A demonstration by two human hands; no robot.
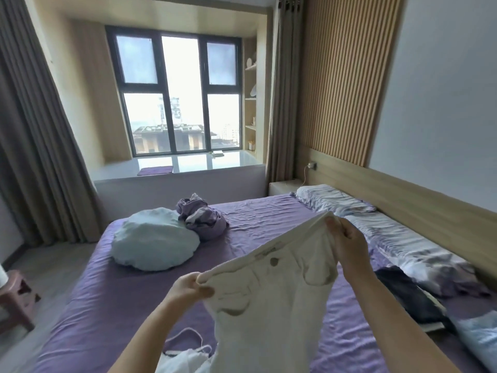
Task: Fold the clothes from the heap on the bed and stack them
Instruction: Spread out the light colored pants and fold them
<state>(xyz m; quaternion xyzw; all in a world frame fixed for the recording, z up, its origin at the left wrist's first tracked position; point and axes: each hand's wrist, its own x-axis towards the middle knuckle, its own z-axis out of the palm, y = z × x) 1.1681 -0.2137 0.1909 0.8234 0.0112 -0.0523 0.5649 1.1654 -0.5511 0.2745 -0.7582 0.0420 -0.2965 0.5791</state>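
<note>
While both hands pinch its waistband | white trousers (271, 305) hang between left hand (188, 289) and right hand (349, 246)

Head view looks forward and down across the bed (113, 305) toward the window (177, 90), perhaps slightly tilted.
</note>
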